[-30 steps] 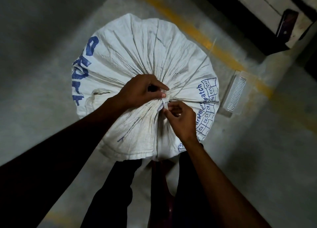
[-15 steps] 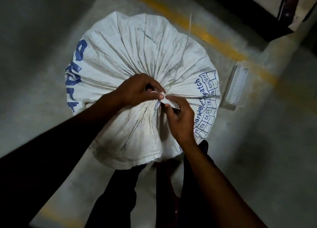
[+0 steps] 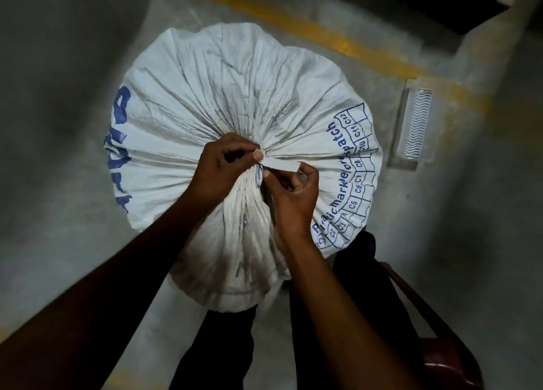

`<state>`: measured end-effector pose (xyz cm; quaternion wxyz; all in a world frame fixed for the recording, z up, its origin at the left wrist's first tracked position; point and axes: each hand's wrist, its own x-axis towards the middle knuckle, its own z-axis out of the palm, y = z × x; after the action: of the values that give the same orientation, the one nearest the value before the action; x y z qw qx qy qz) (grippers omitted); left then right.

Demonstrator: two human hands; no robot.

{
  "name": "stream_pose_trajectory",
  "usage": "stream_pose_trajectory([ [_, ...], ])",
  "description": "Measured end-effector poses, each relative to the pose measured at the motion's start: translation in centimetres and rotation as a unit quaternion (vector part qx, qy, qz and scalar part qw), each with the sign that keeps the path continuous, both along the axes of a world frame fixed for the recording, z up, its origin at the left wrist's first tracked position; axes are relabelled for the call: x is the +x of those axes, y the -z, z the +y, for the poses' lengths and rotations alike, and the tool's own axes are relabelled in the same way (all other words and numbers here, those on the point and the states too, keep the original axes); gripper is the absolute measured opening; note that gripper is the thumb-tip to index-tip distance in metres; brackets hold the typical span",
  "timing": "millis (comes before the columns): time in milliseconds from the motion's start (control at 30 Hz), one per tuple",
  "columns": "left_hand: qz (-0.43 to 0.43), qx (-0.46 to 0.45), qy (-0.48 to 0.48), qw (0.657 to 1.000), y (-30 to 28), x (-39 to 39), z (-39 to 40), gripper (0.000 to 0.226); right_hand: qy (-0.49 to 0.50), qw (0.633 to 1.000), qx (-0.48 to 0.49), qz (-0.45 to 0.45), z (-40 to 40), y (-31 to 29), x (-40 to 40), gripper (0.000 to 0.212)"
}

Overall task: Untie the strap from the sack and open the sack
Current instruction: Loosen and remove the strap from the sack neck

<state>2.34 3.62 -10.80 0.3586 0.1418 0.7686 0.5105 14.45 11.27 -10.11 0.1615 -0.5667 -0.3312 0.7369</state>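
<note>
1. Left hand [image 3: 223, 169] is closed on the gathered neck of the white sack [image 3: 235, 95].
2. Right hand [image 3: 293, 192] is pinched on the flat white strap [image 3: 280, 164], which runs left to right between the hands.
3. The sack stands upright on the concrete floor [image 3: 58, 125], its mouth bunched shut; its contents are hidden.

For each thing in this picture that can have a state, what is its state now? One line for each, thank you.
sack: mouth gathered shut, not opened
strap: at the gathered neck, flat free end sticking out to the right
left hand: closed on the gathered neck
right hand: fingertips pinching the strap's free end
plastic tray: lying flat on the floor, apart from the sack
</note>
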Motion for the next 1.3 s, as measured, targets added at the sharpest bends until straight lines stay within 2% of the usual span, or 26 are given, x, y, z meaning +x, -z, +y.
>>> stream_pose_trajectory([
  [167,-0.05,0.013,-0.121,0.991,0.2,0.3,0.1,0.014,-0.077,0.994,0.075,-0.029,-0.1,0.6,-1.3,0.02],
  [300,-0.073,0.024,-0.164,0.983,-0.1,0.5,0.2,0.005,-0.137,0.984,0.114,-0.031,0.6,1.2,-1.4,0.013],
  [367,-0.068,0.022,-0.158,0.985,-0.3,0.6,0.2,0.01,-0.151,0.986,0.069,-0.034,1.0,1.4,-1.4,0.012],
  [467,-0.071,0.022,-0.15,0.986,-0.2,0.6,0.1,0.014,-0.208,0.978,0.009,-0.025,2.2,1.6,-1.6,0.028],
  [567,-0.082,0.016,-0.168,0.982,0.0,0.9,0.1,0.01,-0.254,0.967,-0.01,-0.007,3.1,1.3,-1.9,0.021],
  [700,-0.113,0.025,-0.236,0.965,0.6,2.2,0.6,0.007,-0.278,0.957,-0.078,0.034,4.0,1.1,-1.0,0.007],
  [800,-0.158,0.034,-0.31,0.937,1.0,2.8,0.9,0.013,-0.296,0.946,-0.11,0.072,4.7,1.2,0.1,0.023],
  [967,-0.087,0.022,-0.299,0.95,1.5,2.7,1.7,0.012,-0.357,0.93,0.045,0.073,6.7,2.7,-0.4,0.015],
  [1033,-0.062,0.017,-0.285,0.956,1.3,2.8,2.0,0.012,-0.365,0.924,0.062,0.092,7.2,3.3,-0.2,0.018],
  [1167,-0.037,0.003,-0.278,0.96,1.4,4.1,2.7,0.014,-0.347,0.928,-0.055,0.126,7.8,4.0,-0.1,0.03],
  [1300,-0.046,0.016,-0.375,0.926,2.0,4.3,2.7,0.025,-0.3,0.929,-0.137,0.171,8.6,4.5,0.5,0.033],
])
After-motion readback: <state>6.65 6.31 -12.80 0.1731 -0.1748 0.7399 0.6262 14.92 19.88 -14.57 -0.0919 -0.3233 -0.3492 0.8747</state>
